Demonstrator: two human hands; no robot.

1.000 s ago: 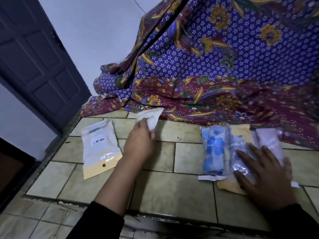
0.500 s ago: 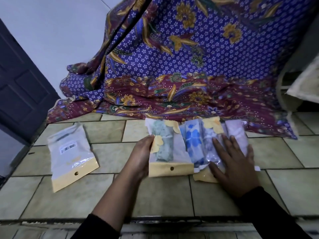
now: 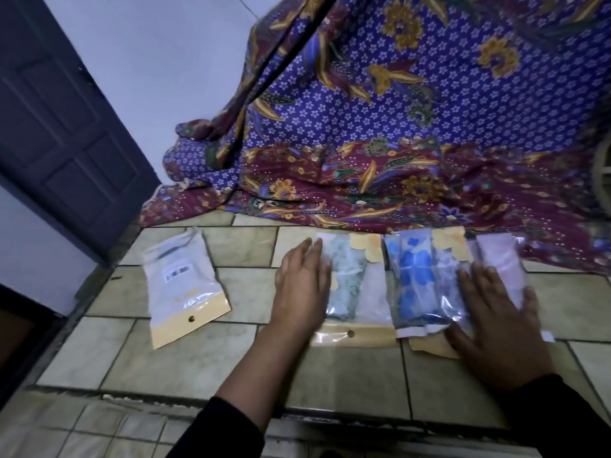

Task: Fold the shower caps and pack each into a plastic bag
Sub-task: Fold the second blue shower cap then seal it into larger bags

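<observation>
Head view looks down on a tiled ledge [image 3: 205, 358] where a row of plastic bags lies side by side. The only printing to be seen is a white barcode sticker [image 3: 178, 270] on the lone bag [image 3: 185, 285] at the far left, and its bars and text are too blurred to read. No brand name can be made out on any bag. That lone bag is whitish with a yellow strip and a punched hole at its near end, and it lies tilted, well apart from the others.

The left hand [image 3: 302, 285] lies flat with straight fingers on the left edge of a bag with a green shower cap [image 3: 350, 285] folded inside. It grips nothing. This bag also ends in a yellow strip with a hole. Just beside it on the right is a bag with a blue flowered cap [image 3: 413, 282], and its edge overlaps the next clear bags. The right hand [image 3: 496, 322] is spread open, palm down, pressing on those bags. A pale pink pack [image 3: 499, 262] lies partly under its fingers. Both arms wear dark sleeves.

Behind the row, a purple and maroon flowered cloth [image 3: 396, 127] hangs down and spills onto the tiles, touching the far ends of the bags. A dark panelled door [image 3: 59, 127] stands at the left against a pale wall [image 3: 158, 61].
</observation>
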